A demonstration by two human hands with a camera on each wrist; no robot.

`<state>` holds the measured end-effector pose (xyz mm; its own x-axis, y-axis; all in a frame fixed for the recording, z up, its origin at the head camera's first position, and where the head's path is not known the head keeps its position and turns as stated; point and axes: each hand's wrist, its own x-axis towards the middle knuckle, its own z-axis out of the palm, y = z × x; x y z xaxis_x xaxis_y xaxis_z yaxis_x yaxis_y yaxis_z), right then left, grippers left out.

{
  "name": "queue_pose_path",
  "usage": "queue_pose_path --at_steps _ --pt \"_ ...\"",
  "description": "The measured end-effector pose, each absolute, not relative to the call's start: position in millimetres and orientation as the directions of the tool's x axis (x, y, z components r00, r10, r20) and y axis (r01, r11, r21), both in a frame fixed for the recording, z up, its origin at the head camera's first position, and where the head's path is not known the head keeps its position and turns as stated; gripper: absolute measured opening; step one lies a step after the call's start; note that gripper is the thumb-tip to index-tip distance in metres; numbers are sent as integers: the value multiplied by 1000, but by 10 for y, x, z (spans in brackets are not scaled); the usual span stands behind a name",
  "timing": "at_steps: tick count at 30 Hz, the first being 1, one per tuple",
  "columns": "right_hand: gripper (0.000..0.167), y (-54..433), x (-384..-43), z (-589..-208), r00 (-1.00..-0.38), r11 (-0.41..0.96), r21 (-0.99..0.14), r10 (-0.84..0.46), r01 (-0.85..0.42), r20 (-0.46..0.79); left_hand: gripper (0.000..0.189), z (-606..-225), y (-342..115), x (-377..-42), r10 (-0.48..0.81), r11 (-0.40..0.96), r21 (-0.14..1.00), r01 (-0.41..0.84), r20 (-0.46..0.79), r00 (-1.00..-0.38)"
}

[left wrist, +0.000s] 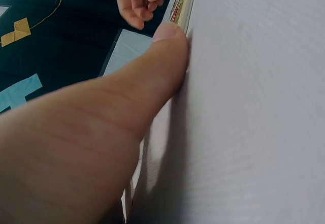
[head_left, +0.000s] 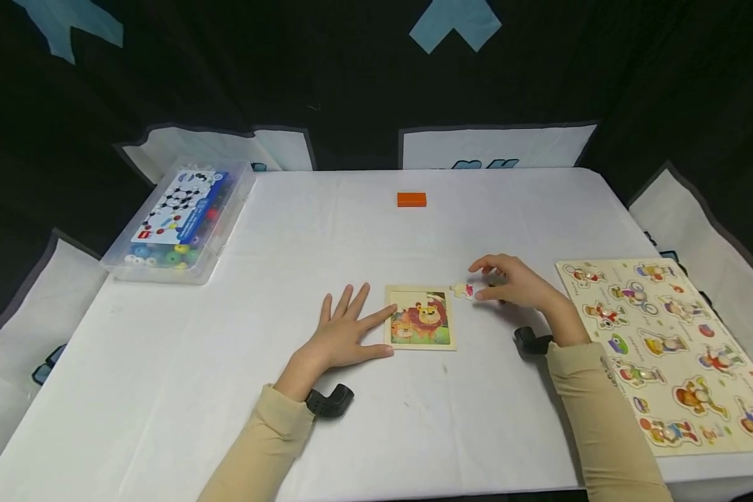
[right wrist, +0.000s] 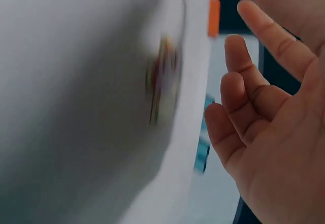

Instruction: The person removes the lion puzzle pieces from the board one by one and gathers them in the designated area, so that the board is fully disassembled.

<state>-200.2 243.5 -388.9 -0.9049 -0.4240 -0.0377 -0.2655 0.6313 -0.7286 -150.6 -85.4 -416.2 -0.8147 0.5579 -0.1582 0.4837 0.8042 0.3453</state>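
Head view, centre of frame: left hand [head_left: 341,335] lies flat on the white table [head_left: 288,432], fingers spread and straight, index tip and thumb against the left edge of the lion puzzle board [head_left: 421,318]; left wrist view confirms the thumb [left wrist: 152,76] pressed to the board's edge. Right hand [head_left: 517,282] sits just right of the board's upper right corner, fingers loosely curved, fingertips at a small loose puzzle piece [head_left: 463,290]; whether it pinches the piece or only touches it cannot be told, right wrist view being blurred. Orange block [head_left: 411,199] upper centre. Bead box [head_left: 178,219] upper left. Peg-figure board [head_left: 678,348] lower right.
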Motion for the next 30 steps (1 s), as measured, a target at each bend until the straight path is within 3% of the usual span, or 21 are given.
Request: queue_pose_path --at_steps 5,11,19,30 --pt "45 2171 -2051 -3866 -803 632 -655 -592 -413 -66 71 -4172 -859 -1507 552 809 340 480 -159 -818" --pt "47 1979 -2124 -3832 -708 634 -623 -684 -458 -175 71 -4173 -851 -1514 553 811 331 483 -162 -817" --pt "53 1940 -2252 -3801 -678 698 -495 -687 -518 -259 72 -4170 -838 -1509 551 811 334 480 -164 -818" --pt "49 1907 -2274 -3808 -664 693 -501 -695 -518 -274 72 -4166 -842 -1512 550 814 329 479 -166 -819"
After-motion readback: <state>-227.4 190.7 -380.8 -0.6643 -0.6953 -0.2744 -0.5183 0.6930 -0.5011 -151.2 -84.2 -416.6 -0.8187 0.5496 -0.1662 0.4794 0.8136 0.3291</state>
